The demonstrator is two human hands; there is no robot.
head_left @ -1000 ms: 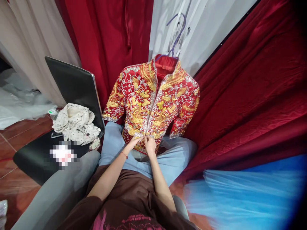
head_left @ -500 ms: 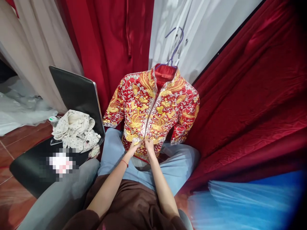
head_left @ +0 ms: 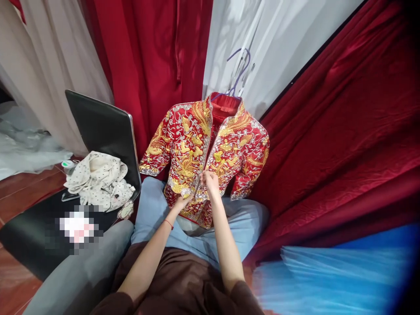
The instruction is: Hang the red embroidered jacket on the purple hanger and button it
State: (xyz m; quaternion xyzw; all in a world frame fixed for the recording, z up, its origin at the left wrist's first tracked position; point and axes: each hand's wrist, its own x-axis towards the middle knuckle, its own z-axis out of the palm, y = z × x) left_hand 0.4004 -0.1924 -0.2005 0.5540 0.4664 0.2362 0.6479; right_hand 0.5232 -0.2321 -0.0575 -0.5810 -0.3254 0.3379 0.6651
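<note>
A red jacket (head_left: 187,148) with gold and silver embroidery hangs upright in front of me on a purple hanger (head_left: 243,65), its hem reaching down between my knees. Above my hands the stand collar and upper front lie parted. My left hand (head_left: 183,201) grips the lower front near the hem, fingers closed on the cloth. Higher up, at the front opening, my right hand (head_left: 209,178) is closed in a pinch on the jacket's front edge; whether a zip pull is between the fingertips is too small to see.
To the left stands a black chair (head_left: 101,118) with a crumpled white dotted cloth (head_left: 98,175) on its seat. Red curtains (head_left: 341,131) and white fabric (head_left: 226,39) hang behind the jacket. Blue tulle (head_left: 328,275) lies at lower right.
My right hand has moved up the front opening, away from my left hand, which stays near the hem. The upper front edges have parted wider.
</note>
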